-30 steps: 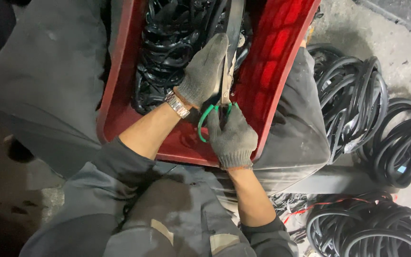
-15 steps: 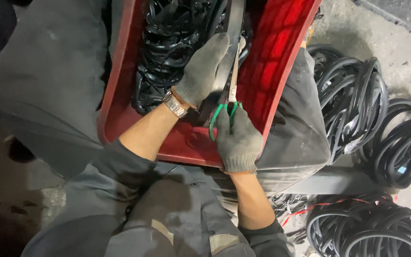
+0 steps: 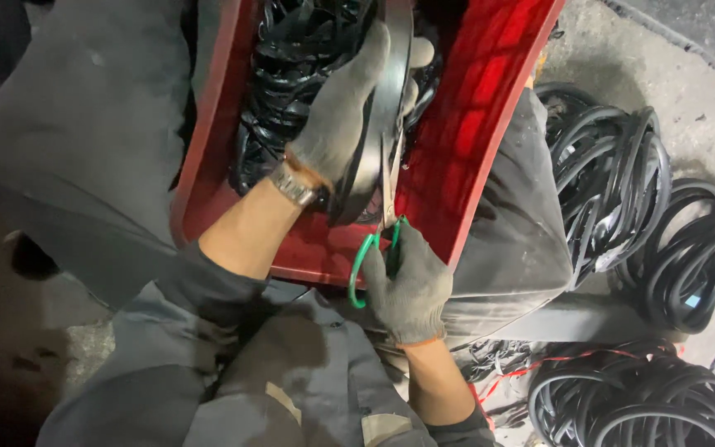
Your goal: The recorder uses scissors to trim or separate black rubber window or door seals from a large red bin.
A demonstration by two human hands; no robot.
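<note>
Black rubber strip (image 3: 391,91) under the scissors (image 3: 382,223), over the red plastic crate (image 3: 490,132).
Left hand (image 3: 345,124), gloved, is clamped around the strip above the crate's heap of rubber rings (image 3: 291,83). Right hand (image 3: 407,285) grips the green-handled scissors, blades up against the strip. More rubber rings (image 3: 614,182) lie on the floor, right.

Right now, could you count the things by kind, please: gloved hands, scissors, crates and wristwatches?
Grey-gloved hands: 2, the left hand and the right hand
Green-handled scissors: 1
Red plastic crate: 1
Wristwatch: 1
Total: 5
</note>
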